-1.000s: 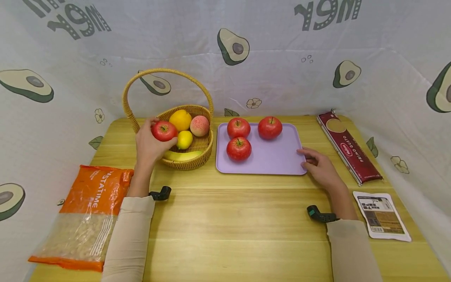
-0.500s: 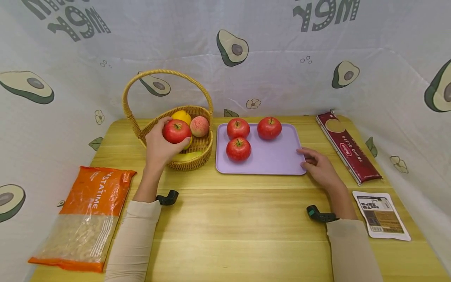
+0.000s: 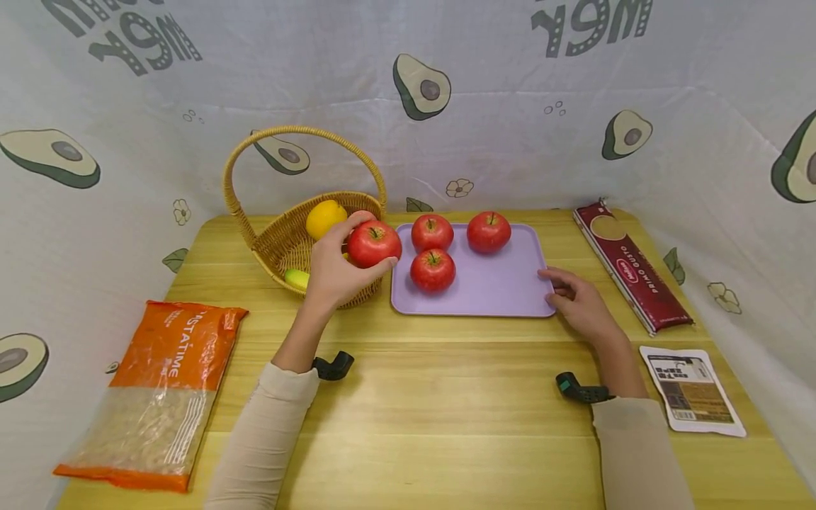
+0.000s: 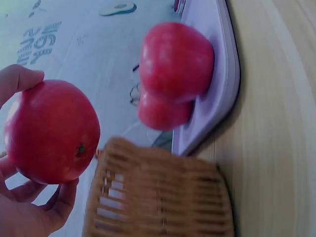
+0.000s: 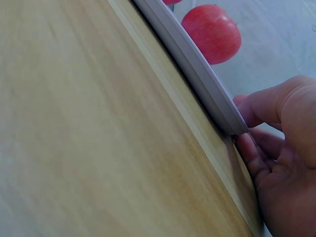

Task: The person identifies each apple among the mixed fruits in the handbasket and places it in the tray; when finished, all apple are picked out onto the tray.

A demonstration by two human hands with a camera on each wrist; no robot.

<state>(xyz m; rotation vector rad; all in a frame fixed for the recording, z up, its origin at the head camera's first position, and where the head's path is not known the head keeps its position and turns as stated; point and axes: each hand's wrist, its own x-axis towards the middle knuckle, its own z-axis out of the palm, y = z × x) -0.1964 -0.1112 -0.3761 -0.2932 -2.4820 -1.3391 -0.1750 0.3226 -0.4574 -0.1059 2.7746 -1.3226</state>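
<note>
My left hand (image 3: 336,275) holds a red apple (image 3: 374,244) above the right rim of the wicker basket (image 3: 280,239), fingers and thumb around its sides. In the left wrist view that apple (image 4: 52,131) hangs clear of the basket wall (image 4: 163,197). The basket contains a large yellow fruit (image 3: 325,217), a banana (image 3: 297,278) and a peach, the last mostly hidden by hand and apple. On the lilac tray (image 3: 497,283) rest three more apples (image 3: 433,270). At the tray's right edge my right hand (image 3: 583,304) pinches the rim (image 5: 237,121) between thumb and fingers.
An orange pasta bag (image 3: 159,389) lies at the table's left. On the right are a long dark-red packet (image 3: 631,265) and a white pouch (image 3: 691,391). The basket's tall handle (image 3: 302,129) arches up behind the left hand. A printed cloth (image 3: 497,156) closes off the back.
My left hand has lifted the apple out of the basket's left side and carried it rightward to the rim nearest the tray. The right hand and the tray stay in place.
</note>
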